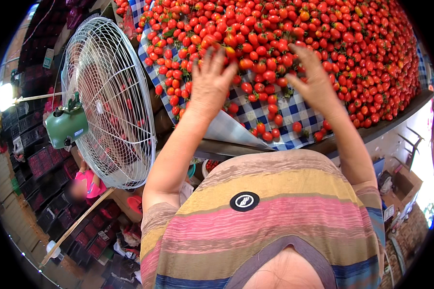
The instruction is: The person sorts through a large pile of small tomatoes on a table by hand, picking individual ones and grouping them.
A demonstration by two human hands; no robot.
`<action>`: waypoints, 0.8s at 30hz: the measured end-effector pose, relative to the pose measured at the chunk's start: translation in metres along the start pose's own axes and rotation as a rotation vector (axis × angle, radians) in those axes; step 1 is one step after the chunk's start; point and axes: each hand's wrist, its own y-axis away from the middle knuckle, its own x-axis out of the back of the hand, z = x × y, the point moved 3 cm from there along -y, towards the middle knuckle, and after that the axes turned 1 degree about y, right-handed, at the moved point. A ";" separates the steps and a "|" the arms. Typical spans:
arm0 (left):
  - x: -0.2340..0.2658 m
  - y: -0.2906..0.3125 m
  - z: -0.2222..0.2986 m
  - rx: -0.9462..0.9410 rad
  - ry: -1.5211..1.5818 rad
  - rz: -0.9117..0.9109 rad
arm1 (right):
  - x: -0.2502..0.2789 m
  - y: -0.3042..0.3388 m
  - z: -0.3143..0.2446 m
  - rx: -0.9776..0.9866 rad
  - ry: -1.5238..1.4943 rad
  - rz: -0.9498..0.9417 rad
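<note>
Tomatoes (366,53): small, red, piled thick on the far and right parts of the checked cloth (294,113), thinning toward the near left.
Left hand (211,89): open, fingers spread, fingertips over or among the fruit at the pile's near left; no grip shows.
Right hand (316,86): open, thumb apart from the fingers, at the pile's near side; blurred, so I cannot tell whether it touches fruit.
Loose tomatoes (297,126): close to the near edge; a broad sweep toward the body could send them over.
Cloth corner: appears folded back at the near left; a snagged wrist could drag it, fruit included.
Table rim (395,117): just beyond the striped shirt (275,207), leaving little room nearside.
Fan (108,96): left of the table; it could crowd a wide leftward swing.
Open room: the bare cloth nearside, between the wrists.
</note>
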 end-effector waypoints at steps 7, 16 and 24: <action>0.034 0.072 0.020 0.220 0.300 -0.772 | 0.065 0.077 0.039 -0.253 0.444 -0.649; 0.044 0.047 0.048 0.046 0.510 -0.873 | 0.016 0.069 0.017 -0.227 -0.228 -0.336; -0.031 0.038 0.112 -0.541 0.398 -0.401 | 0.040 0.041 0.059 -0.323 -0.019 -0.580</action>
